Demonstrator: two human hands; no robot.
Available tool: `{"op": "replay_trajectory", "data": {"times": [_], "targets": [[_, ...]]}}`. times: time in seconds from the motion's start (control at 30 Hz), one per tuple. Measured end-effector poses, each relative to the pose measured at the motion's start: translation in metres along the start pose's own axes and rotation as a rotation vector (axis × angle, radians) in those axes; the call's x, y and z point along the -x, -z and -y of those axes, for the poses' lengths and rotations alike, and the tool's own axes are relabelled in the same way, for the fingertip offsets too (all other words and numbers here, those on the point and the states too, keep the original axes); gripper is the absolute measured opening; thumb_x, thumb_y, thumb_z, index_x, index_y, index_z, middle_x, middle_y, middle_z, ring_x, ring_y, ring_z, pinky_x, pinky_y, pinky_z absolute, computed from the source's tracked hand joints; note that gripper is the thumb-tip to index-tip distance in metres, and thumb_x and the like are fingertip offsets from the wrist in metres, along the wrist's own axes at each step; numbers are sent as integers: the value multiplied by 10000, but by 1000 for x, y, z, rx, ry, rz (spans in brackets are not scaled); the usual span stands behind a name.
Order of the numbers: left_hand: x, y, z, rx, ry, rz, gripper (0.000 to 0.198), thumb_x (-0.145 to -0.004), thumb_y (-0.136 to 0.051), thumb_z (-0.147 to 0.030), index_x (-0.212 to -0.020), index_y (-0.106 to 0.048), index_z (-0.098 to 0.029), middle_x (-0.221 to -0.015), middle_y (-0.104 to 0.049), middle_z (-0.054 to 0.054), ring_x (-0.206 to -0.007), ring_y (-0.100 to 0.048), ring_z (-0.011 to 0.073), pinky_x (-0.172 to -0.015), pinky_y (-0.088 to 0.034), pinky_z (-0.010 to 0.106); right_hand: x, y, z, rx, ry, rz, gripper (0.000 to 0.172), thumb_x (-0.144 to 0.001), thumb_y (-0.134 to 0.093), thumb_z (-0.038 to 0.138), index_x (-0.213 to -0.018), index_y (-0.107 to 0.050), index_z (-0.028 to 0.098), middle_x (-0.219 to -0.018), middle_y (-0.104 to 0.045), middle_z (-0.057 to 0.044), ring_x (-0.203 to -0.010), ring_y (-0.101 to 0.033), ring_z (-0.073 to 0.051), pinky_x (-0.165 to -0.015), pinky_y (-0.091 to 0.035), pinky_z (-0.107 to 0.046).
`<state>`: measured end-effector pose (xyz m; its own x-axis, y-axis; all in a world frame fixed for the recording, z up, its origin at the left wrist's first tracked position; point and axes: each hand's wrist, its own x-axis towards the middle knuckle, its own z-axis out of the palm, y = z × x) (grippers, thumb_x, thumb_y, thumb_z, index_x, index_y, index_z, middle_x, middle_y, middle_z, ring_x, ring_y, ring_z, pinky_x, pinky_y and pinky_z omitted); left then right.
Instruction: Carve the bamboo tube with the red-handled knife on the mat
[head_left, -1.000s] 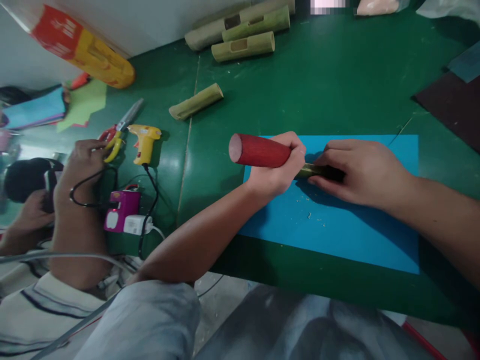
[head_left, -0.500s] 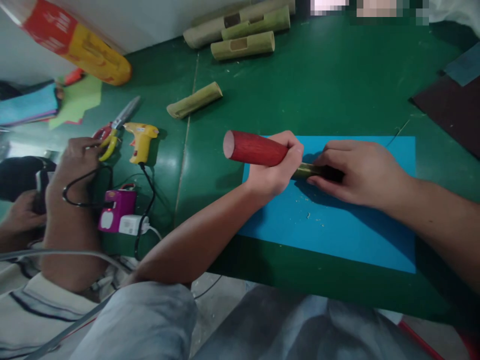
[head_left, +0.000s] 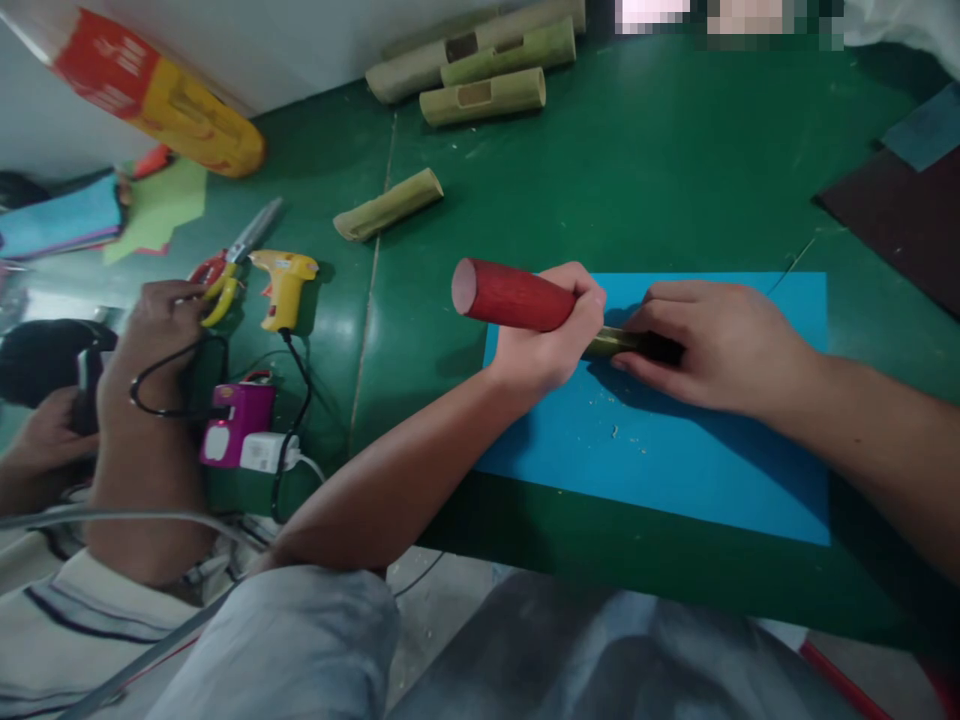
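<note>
My left hand (head_left: 553, 335) is wrapped round a red wooden tool handle (head_left: 510, 297) that sticks out to the left. The tool's front end is hidden where it meets a short green bamboo piece (head_left: 619, 343). My right hand (head_left: 716, 340) presses down on that bamboo piece, fingers closed over it, and covers most of it. Both hands work over a blue sheet (head_left: 675, 450) lying on the green table (head_left: 637, 170). A few small shavings (head_left: 615, 430) lie on the sheet below the hands.
Several cut bamboo tubes (head_left: 480, 60) lie at the back, one more (head_left: 388, 205) nearer. A yellow glue gun (head_left: 283, 287), scissors (head_left: 229, 262) and a purple power strip (head_left: 234, 432) sit left. Another person's hand (head_left: 161, 325) rests there. A dark sheet (head_left: 900, 225) lies right.
The red handle and my hands have barely shifted. The other person's hand at the left has moved slightly near the scissors.
</note>
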<state>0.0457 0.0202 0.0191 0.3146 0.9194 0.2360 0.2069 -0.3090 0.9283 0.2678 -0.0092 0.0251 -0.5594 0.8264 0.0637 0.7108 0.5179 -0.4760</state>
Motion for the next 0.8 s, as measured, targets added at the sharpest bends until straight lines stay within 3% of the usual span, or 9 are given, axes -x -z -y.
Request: {"op": "replay_trajectory", "data": {"times": [0.17,0.33,0.47,0.53,0.67,0.8], "targets": [[-1,7,-5,-65,-20,71,317,-934,-654,-382,-663,-560,-246,-661,-591,-1,-639,-565,151,-641,-502,325,1,0,4,16,-1,8,308,-1082,-649,475,-1001,-802,221,-929,-745,-114,-903,-708,-296,-677,-373,-386],[1,11,-5,37,-33,169,328,-889,-659,-320,-599,-527,-241,-571,-514,-28,-541,-463,122,-557,-417,303,2,-1,7,20,6,5,278,-1078,-654,444,-949,-770,226,-912,-734,-104,-859,-685,-276,-669,-354,-386],[3,4,-2,125,9,-22,365,-932,-680,-334,-605,-550,-239,-592,-512,-19,-608,-555,137,-630,-488,309,2,-2,5,46,-14,-13,280,-1074,-664,452,-955,-777,225,-914,-729,-102,-849,-672,-273,-660,-342,-385],[4,2,1,162,7,-47,391,-992,-719,-367,-644,-601,-235,-606,-522,-22,-610,-562,137,-657,-511,316,3,-3,5,66,-8,-14,293,-1087,-655,454,-981,-796,220,-927,-736,-105,-860,-677,-275,-667,-344,-387],[3,7,6,270,-98,-100,426,-1100,-748,-478,-751,-711,-235,-609,-553,-41,-527,-480,115,-592,-462,312,4,-1,9,190,38,-63,306,-1118,-624,432,-1039,-818,208,-1005,-775,-133,-901,-685,-295,-712,-328,-410],[-5,12,10,322,-119,-219,422,-1065,-806,-467,-722,-717,-238,-618,-596,-34,-503,-478,101,-513,-385,300,4,-2,11,267,50,-122,229,-1068,-664,367,-1138,-810,204,-1089,-798,-156,-964,-687,-335,-770,-339,-433]]}}
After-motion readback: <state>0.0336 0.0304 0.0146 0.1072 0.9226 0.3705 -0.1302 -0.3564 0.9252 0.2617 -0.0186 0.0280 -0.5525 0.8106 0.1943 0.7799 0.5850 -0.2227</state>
